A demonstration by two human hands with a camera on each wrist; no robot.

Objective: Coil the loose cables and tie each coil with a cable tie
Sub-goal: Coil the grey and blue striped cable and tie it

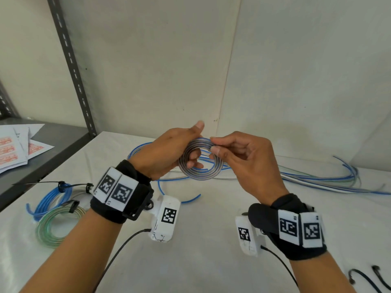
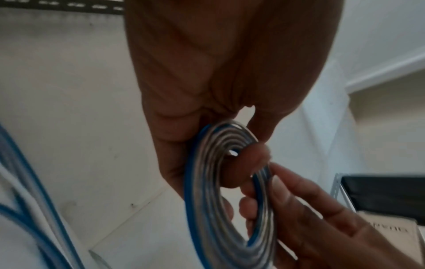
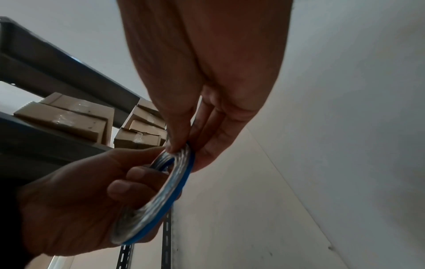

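White walls are backing a pale bench point(image 1: 190, 240), with a grey metal shelf point(image 1: 53, 144) standing at its left side. Both forearms are reaching forward above the bench, wrists raised, hands meeting in mid-air over its far half. The left hand point(image 1: 167, 153) is gripping the left side of a grey coil point(image 1: 201, 160), thumb lying along the top and fingers curling through the middle hole. The right hand point(image 1: 243, 157) is pinching the coil's upper right edge between thumb and forefinger, the other fingers loosely bent behind. In the left wrist view the coil point(image 2: 220, 191) is showing several flat turns with a blue strand along its outer rim; the right wrist view is showing it point(image 3: 161, 196) edge-on between the two hands.

Three finished coils are lying at the bench's near left: one blue coil point(image 1: 53, 199), one green coil point(image 1: 59, 227) and one pale coil point(image 1: 79, 192) mostly hidden behind the left wrist, each carrying a black cable tie. A bundle of loose cables point(image 1: 317, 180), blue, white and greenish, is trailing across the far right; their number cannot be told. Two spare cable ties point(image 1: 364, 280) are lying at the near right corner. Printed sheets point(image 1: 19, 149) are resting on the shelf.
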